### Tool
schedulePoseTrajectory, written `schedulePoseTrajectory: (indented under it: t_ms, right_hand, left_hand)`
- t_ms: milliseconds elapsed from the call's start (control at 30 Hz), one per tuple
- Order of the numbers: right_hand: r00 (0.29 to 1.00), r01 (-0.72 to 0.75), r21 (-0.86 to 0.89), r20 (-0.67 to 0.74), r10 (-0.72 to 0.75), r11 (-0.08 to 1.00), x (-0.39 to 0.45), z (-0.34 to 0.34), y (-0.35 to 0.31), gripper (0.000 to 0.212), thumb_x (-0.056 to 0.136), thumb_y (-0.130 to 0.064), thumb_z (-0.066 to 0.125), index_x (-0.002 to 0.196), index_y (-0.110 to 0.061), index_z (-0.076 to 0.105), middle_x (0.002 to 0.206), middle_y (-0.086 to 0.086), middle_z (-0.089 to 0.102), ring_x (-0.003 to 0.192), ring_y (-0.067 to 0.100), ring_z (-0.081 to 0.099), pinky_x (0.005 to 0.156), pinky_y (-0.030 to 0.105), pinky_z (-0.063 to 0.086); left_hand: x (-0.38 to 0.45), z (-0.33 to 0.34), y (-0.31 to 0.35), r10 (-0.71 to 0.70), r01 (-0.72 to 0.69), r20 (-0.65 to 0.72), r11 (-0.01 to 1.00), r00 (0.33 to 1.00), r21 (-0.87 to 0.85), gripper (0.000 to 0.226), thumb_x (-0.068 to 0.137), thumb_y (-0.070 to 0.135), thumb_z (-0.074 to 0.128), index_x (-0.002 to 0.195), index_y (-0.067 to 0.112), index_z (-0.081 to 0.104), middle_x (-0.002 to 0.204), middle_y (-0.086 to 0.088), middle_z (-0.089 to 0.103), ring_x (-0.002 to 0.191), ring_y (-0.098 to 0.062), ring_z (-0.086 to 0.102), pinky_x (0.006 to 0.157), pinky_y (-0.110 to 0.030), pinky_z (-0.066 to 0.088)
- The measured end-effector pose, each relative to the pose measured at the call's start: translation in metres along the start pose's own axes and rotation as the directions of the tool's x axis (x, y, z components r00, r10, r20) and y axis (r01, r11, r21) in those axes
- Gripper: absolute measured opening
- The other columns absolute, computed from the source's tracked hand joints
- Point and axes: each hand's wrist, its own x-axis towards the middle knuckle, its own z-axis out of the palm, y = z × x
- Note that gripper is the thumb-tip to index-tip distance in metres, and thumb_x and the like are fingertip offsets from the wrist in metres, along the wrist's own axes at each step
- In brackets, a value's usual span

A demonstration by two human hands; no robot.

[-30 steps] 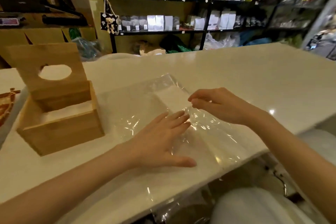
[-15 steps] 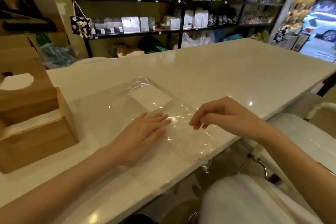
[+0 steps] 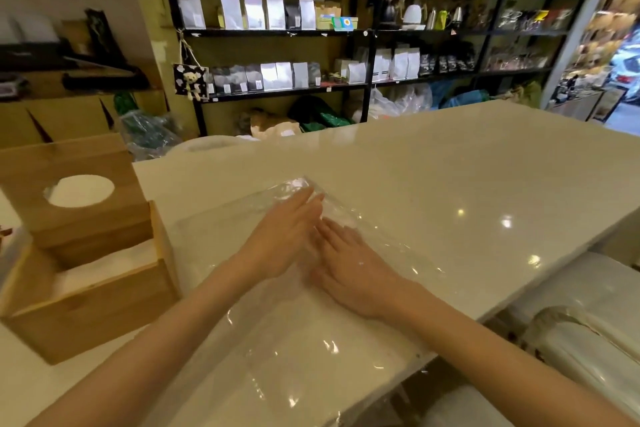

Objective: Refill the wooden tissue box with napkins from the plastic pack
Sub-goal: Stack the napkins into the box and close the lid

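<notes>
Both hands have slid together toward 12 o'clock: left hand (image 3: 287, 236) and right hand (image 3: 349, 267) lie flat, fingers straight, on the plastic pack (image 3: 311, 340). Wooden tissue box (image 3: 86, 253) sits at 9 o'clock, apparently filled.

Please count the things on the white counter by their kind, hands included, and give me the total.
Wooden tissue box, lid raised, napkins inside: 1
Clear plastic pack, lying flat: 1
Hands, left hand and right hand, both flat on the pack: 2
Total: 4
</notes>
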Motion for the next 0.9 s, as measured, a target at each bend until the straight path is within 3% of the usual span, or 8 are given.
schedulePoseTrajectory:
  t_ms: [100,233,267,333,400,567,767,900]
  right_hand:
    - [1.0,-0.007,-0.021,0.012,0.007,1.0,0.011,0.005,-0.001,0.071,0.087,-0.049,0.011,0.147,-0.016,-0.002,0.158,0.003,-0.007,0.145,0.017,-0.009,0.117,0.037,-0.007]
    - [0.999,-0.037,0.006,0.007,0.037,0.999,0.014,0.008,-0.002,0.078,0.085,-0.063,-0.001,0.148,-0.018,0.005,0.159,0.003,0.002,0.146,0.016,-0.003,0.117,0.041,-0.004]
    - [0.999,-0.043,0.018,0.025,0.043,0.999,0.013,0.006,-0.003,0.072,0.089,-0.059,0.003,0.148,-0.018,0.005,0.159,0.002,0.002,0.146,0.015,-0.003,0.117,0.04,-0.005]
    - [0.998,-0.045,0.042,0.055,0.042,0.998,0.008,0.0,-0.004,0.063,0.094,-0.05,0.016,0.148,-0.019,0.004,0.159,0.001,0.0,0.145,0.013,-0.004,0.117,0.039,-0.005]
    - [0.997,-0.038,0.07,0.064,0.034,0.997,-0.002,-0.002,-0.003,0.063,0.094,-0.051,0.016,0.148,-0.02,0.004,0.159,-0.001,-0.001,0.145,0.012,-0.005,0.118,0.038,-0.005]
    - [0.997,0.002,0.04,0.081,-0.005,0.999,-0.043,-0.007,-0.001,0.085,0.073,-0.063,-0.01,0.148,-0.024,-0.001,0.158,-0.005,-0.005,0.144,0.009,-0.008,0.112,0.027,-0.013]
    - [0.993,0.041,0.043,0.11,-0.045,0.998,-0.1,-0.016,0.002,0.064,0.089,-0.054,0.01,0.146,-0.029,-0.004,0.155,-0.011,-0.009,0.142,0.003,-0.013,0.113,0.026,-0.016]
    - [0.992,0.078,0.063,0.094,-0.083,0.995,-0.13,-0.019,0.004,0.066,0.09,-0.058,0.021,0.146,-0.032,-0.001,0.155,-0.013,-0.006,0.141,0.0,-0.012,0.114,0.027,-0.014]
  left_hand:
    - [0.036,0.001,-0.028,-0.221,0.226,-0.049,0.965,0.974,0.132,0.048,0.097,0.022,0.014,0.144,0.013,0.021,0.156,-0.009,0.015,0.144,-0.023,0.013,0.116,-0.043,0.013]
    - [0.047,0.011,-0.063,-0.325,0.324,0.006,0.945,0.946,0.031,0.079,0.078,0.076,0.021,0.137,0.025,0.037,0.148,-0.004,0.037,0.138,-0.023,0.031,0.117,-0.045,0.017]
    - [0.048,0.013,-0.065,-0.323,0.32,0.023,0.944,0.946,0.08,0.074,0.081,0.071,0.022,0.138,0.026,0.035,0.149,-0.004,0.036,0.138,-0.024,0.03,0.117,-0.045,0.016]
    - [0.049,0.016,-0.065,-0.345,0.338,0.078,0.937,0.935,0.09,0.05,0.097,0.036,0.019,0.145,0.02,0.019,0.154,-0.006,0.024,0.142,-0.024,0.019,0.117,-0.044,0.007]
    - [0.049,0.015,-0.057,-0.38,0.379,0.06,0.925,0.923,0.033,0.048,0.099,0.018,0.016,0.146,0.015,0.01,0.156,-0.008,0.016,0.144,-0.023,0.013,0.117,-0.045,0.004]
    - [0.048,0.017,-0.052,-0.329,0.31,0.044,0.921,0.943,0.238,0.039,0.095,0.014,0.023,0.133,0.005,0.027,0.141,-0.016,0.035,0.135,-0.029,0.028,0.111,-0.053,0.02]
    - [0.044,0.023,-0.05,-0.282,0.208,0.074,0.84,0.957,0.502,0.047,0.097,0.015,0.02,0.143,0.012,0.017,0.156,-0.012,0.012,0.144,-0.026,0.009,0.113,-0.052,0.014]
    - [0.047,0.026,-0.057,-0.296,0.229,0.086,0.866,0.951,0.444,0.053,0.097,0.034,0.013,0.146,0.013,0.016,0.158,-0.005,0.008,0.145,-0.02,0.005,0.115,-0.048,0.005]
